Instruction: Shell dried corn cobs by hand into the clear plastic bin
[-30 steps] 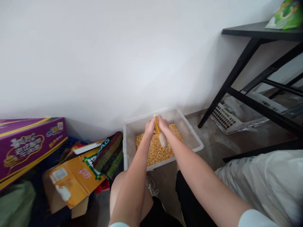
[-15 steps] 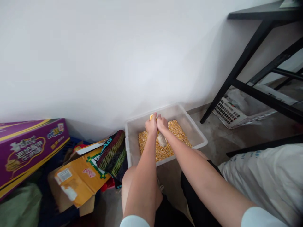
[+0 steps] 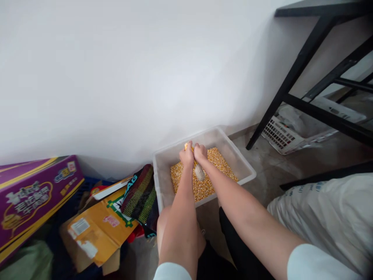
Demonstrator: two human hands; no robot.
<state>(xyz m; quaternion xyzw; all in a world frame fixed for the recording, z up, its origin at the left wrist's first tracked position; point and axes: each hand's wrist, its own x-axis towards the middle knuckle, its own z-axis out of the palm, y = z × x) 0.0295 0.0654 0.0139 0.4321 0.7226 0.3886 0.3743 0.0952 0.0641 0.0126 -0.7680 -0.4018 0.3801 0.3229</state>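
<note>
The left hand [image 3: 186, 154] and right hand [image 3: 200, 153] are closed around a yellow, partly bare corn cob [image 3: 198, 171]. Its pale end juts below them, over loose golden corn kernels [image 3: 206, 186] in a clear plastic tub [image 3: 204, 135].

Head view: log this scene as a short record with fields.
Left hand: grips the corn cob near its top
Right hand: grips the same cob, beside the left hand
Cob: pale bare lower end, yellow kernels at the top
Below the hands: loose corn kernels in a translucent plastic bin
Left of bin: mesh bag, yellow cardboard, purple box
Right of bin: white plastic crate, black metal table, white sack
</note>
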